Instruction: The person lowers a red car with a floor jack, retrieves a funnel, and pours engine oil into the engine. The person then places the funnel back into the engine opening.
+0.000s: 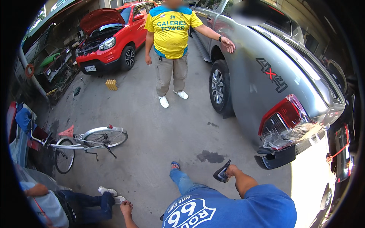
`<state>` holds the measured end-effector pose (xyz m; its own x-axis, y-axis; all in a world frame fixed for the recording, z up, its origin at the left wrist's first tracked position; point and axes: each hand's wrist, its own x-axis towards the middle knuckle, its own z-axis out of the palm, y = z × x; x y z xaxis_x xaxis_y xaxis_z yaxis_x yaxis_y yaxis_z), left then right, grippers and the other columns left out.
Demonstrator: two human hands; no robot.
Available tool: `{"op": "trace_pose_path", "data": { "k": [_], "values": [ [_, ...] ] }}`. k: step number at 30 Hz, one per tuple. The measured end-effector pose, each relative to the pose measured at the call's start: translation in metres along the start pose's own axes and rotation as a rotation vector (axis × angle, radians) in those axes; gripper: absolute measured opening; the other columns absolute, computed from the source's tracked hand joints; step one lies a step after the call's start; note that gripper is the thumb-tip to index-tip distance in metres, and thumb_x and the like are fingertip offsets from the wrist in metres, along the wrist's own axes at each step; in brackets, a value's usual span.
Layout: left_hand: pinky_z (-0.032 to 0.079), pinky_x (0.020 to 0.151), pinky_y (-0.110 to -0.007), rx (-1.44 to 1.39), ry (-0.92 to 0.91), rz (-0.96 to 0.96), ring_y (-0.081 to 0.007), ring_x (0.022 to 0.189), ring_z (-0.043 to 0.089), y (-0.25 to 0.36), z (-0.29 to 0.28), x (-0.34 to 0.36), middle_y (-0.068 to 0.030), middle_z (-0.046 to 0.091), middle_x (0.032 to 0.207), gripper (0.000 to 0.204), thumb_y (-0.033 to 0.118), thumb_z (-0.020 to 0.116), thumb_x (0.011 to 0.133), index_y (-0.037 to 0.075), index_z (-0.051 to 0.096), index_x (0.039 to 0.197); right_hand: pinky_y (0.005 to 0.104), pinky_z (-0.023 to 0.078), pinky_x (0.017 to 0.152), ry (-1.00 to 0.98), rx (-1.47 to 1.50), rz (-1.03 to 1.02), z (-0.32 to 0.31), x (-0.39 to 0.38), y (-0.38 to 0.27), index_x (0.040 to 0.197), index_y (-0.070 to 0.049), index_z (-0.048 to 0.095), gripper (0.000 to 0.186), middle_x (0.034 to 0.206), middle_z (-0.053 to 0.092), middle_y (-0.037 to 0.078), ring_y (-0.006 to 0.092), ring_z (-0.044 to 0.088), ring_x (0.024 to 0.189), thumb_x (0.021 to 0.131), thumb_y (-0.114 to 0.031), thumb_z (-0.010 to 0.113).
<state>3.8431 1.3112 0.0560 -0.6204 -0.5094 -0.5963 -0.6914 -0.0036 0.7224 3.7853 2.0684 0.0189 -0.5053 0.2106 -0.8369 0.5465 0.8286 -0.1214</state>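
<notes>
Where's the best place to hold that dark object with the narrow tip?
Probably by its right side, coming from the right, as the right hand holds the dark object. Its narrow tip points toward the picture's top and its wide end lies lower left, so this likely leaves both free.

- Beneath you spreads a grey concrete floor [146, 131].
- On your left stands a silver bicycle [81, 144].
- Farther ahead sit yellow containers [111, 84] and a red car [121, 40].
- To your right stands a silver pickup [247, 89].
- Before you lies a dark stain [211, 156].
</notes>
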Motion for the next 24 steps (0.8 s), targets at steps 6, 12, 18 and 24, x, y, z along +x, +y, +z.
{"op": "trace_pose_path", "data": {
  "k": [6, 12, 18, 24],
  "values": [
    [0.055, 0.062, -0.037, 0.192, -0.344, -0.366, -0.0246, 0.081, 0.070, 0.006, 0.087, 0.044, -0.0105, 0.068, 0.096, 0.018, 0.012, 0.058, 0.094, 0.006, 0.062, 0.111, 0.0356, 0.058, 0.066, -0.025, 0.234, 0.091, -0.091, 0.073, -0.134, 0.083, -0.007, 0.076, 0.017, 0.075, 0.074, 0.009, 0.0242, 0.073, 0.071, 0.084, -0.022, 0.067],
    [0.057, 0.071, -0.040, 0.450, -0.472, -0.404, -0.0291, 0.086, 0.072, 0.062, 0.136, 0.109, -0.0133, 0.070, 0.107, 0.034, 0.014, 0.059, 0.093, 0.007, 0.060, 0.126, 0.0367, 0.057, 0.068, 0.165, 0.253, -0.178, -0.218, 0.118, -0.277, 0.083, -0.007, 0.076, 0.016, 0.072, 0.073, 0.007, 0.0213, 0.072, 0.071, 0.079, -0.018, 0.063],
    [0.058, 0.071, -0.040, 0.580, -0.454, -0.269, -0.0293, 0.084, 0.072, 0.169, 0.171, 0.236, -0.0132, 0.070, 0.099, 0.029, 0.011, 0.058, 0.091, 0.004, 0.063, 0.118, 0.0318, 0.055, 0.057, 0.129, 0.417, -0.112, -0.298, 0.186, -0.378, 0.076, -0.006, 0.073, 0.014, 0.067, 0.069, 0.008, 0.0172, 0.068, 0.060, 0.080, -0.003, 0.060],
    [0.055, 0.056, -0.037, 0.233, -0.231, -0.322, -0.0218, 0.069, 0.070, 0.338, 0.199, 0.431, -0.0106, 0.071, 0.086, 0.016, 0.006, 0.058, 0.091, 0.002, 0.068, 0.103, 0.0311, 0.055, 0.058, -0.078, 0.297, 0.067, -0.343, 0.248, -0.445, 0.075, -0.009, 0.071, 0.009, 0.069, 0.070, 0.003, 0.0164, 0.069, 0.063, 0.083, -0.010, 0.067]
  ]
}}
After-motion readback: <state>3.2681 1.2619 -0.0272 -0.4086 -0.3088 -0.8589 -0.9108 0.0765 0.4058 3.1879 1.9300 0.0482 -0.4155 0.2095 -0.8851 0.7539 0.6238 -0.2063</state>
